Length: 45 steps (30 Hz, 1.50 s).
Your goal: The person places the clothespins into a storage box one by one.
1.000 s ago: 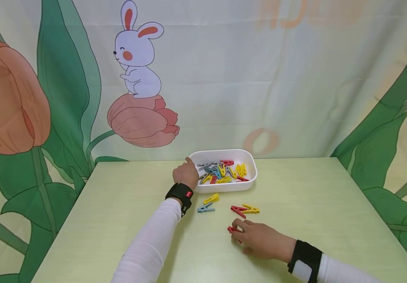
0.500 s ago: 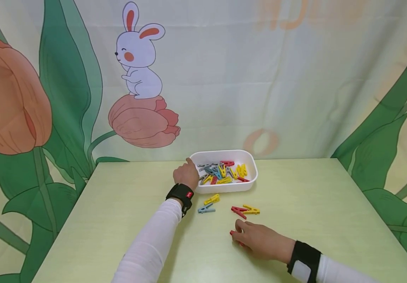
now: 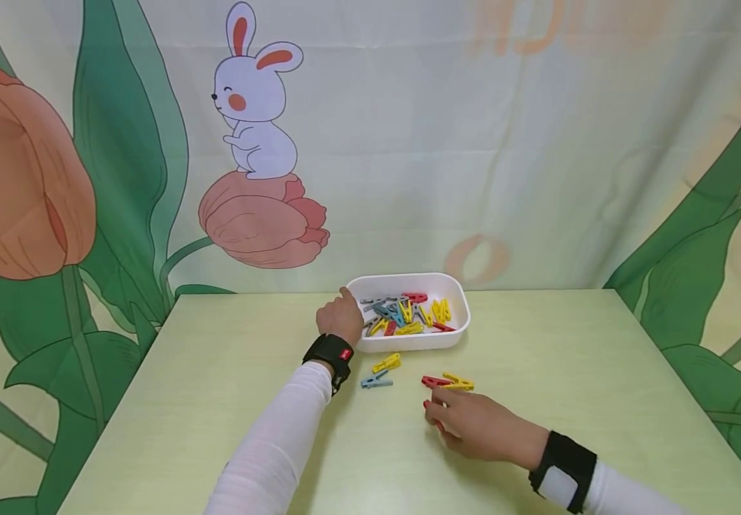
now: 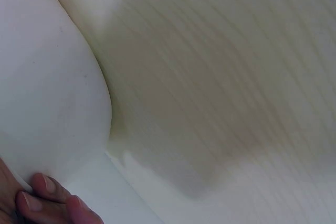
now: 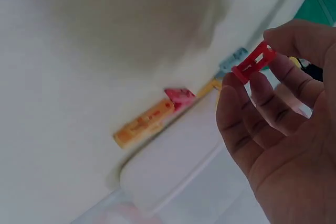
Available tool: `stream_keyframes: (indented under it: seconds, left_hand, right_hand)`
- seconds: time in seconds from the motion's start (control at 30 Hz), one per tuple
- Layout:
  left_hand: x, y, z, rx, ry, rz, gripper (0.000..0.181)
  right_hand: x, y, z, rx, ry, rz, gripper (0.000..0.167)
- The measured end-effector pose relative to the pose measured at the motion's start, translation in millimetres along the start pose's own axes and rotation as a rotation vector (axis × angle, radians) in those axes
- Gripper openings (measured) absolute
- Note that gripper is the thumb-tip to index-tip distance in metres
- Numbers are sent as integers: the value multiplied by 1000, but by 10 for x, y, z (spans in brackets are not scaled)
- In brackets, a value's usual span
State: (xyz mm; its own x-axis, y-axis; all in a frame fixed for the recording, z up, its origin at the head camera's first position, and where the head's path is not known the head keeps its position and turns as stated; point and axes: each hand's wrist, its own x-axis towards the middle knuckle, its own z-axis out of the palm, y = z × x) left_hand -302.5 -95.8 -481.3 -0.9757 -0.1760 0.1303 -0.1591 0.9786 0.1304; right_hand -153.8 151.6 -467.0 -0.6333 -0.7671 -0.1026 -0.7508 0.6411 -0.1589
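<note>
My right hand (image 3: 476, 428) pinches a small red clothespin (image 5: 254, 62) between thumb and fingertips, just above the table. In the head view that hand is right in front of a red clothespin (image 3: 433, 381) and a yellow clothespin (image 3: 458, 383), which lie against each other. At the left end of a white plastic tray (image 3: 412, 343), my left hand (image 3: 341, 317) grips the wall. Its curled fingertips (image 4: 47, 203) show against the white side in the left wrist view. Inside the tray lies a mix of yellow, red, blue and grey clothespins (image 3: 408, 328).
Between the tray and my right hand, a yellow clothespin (image 3: 387, 362) and a light blue clothespin (image 3: 377, 380) lie on the pale wood-look table (image 3: 229, 400). Behind the table's back edge hangs a curtain (image 3: 383, 143) printed with a rabbit and tulips.
My right hand has picked the red clothespin up off the table and moved slightly forward, now partly covering the red clothespin ahead. The left hand stays at the tray.
</note>
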Motion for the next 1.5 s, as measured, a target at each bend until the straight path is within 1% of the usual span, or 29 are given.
stream_keyframes:
  seconds: [0.07, 0.2, 0.27, 0.37, 0.47, 0.7, 0.83, 1.0, 1.13, 1.3, 1.5]
  left_hand:
    - [1, -3, 1, -2, 2, 2, 55]
    - [-6, -9, -9, -4, 8, 5, 53]
    - [-10, -10, -14, -5, 9, 6, 53]
    - [-15, -10, -20, 1, 10, 11, 53]
    - [-13, -10, -17, 8, 16, 16, 53]
    - [1, -11, 19, 2, 20, 11, 53]
    - [9, -12, 38, 2, 17, 14, 53]
    - [18, -5, 28, 2, 17, 13, 53]
    - [19, 2, 13, 0, 7, 6, 54]
    - [18, 5, 18, 2, 6, 4, 55]
    - [7, 4, 3, 1, 9, 10, 54]
  right_hand:
    - [-18, 16, -92, -8, 33, 2, 18]
    - [-63, 55, -302, -59, 148, -17, 18]
    - [-84, 72, -400, -83, 186, -20, 21]
    - [-109, 89, -517, -104, 207, -14, 26]
    - [-122, 107, -600, -105, 226, -8, 27]
    - [-130, 138, -767, -132, 311, -21, 28]
    - [-123, 144, -879, -149, 356, -15, 29]
    - [-78, 151, -1016, -167, 389, -6, 32]
    - [-10, 194, -1096, -151, 412, -5, 31]
    - [98, 321, -1157, -97, 422, 12, 25]
    - [224, 475, -1243, -59, 419, 35, 22]
